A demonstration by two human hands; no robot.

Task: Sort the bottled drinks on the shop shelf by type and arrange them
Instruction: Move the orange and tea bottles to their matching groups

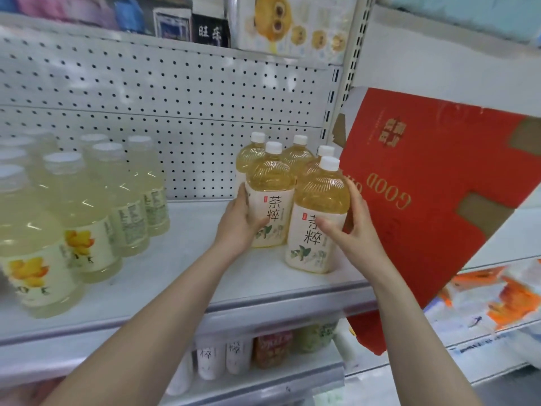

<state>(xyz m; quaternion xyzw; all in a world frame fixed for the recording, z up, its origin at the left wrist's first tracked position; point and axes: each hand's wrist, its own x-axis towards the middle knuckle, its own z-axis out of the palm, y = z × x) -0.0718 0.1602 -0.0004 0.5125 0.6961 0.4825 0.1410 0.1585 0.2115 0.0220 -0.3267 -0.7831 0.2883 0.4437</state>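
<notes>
Several amber tea bottles with white caps and cream labels stand grouped at the right end of the white shelf. My left hand grips one tea bottle in the front row. My right hand grips the nearest tea bottle with the thumb across its label. Three more tea bottles stand behind these two. On the shelf's left side stands a cluster of pale yellow drink bottles with yellow flower labels.
A red cardboard box leans right beside the tea bottles. A perforated back panel closes the shelf. The shelf below holds more bottles. Packaged goods sit on the shelf above. Bare shelf lies between the two bottle groups.
</notes>
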